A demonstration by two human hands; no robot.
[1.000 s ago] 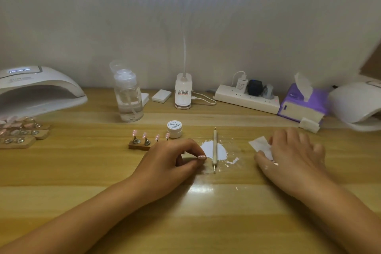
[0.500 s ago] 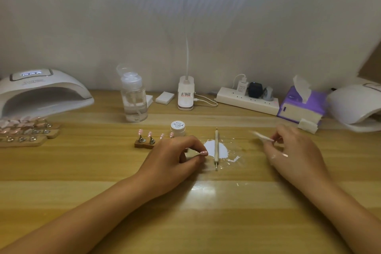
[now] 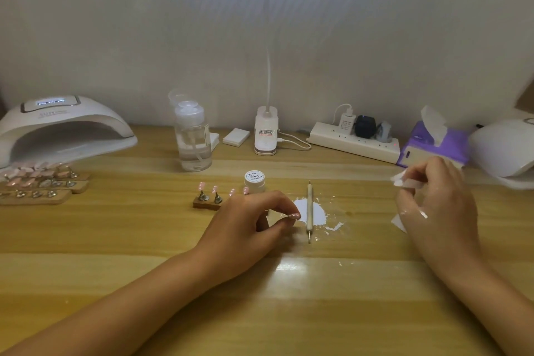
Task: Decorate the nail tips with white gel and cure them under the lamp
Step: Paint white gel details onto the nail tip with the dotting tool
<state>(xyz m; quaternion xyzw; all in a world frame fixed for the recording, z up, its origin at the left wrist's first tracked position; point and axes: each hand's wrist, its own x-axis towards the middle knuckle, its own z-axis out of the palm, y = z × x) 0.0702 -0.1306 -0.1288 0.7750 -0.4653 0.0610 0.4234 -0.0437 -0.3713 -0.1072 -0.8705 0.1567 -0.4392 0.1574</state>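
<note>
On the counter (image 3: 289, 298), the curing lamp (image 3: 63, 130) sits far left, the right hand (image 3: 433, 199) pinches a flimsy wipe (image 3: 400, 180), and the left hand (image 3: 248, 225), grip narrow and empty, rests beside the light, brittle nail tips (image 3: 215, 189), best handled by their wooden stand (image 3: 206, 205).

**What We Count on the Desk**

We count two hands (image 3: 245, 228), two curing lamps (image 3: 66, 127) at the frame's left and right edges, one gel jar (image 3: 255, 180), one dotting tool (image 3: 309, 208), one clear bottle (image 3: 193, 139), one power strip (image 3: 354, 143), one tissue box (image 3: 433, 147), and four wooden nail stands (image 3: 206, 204), three stacked at the left.
</note>
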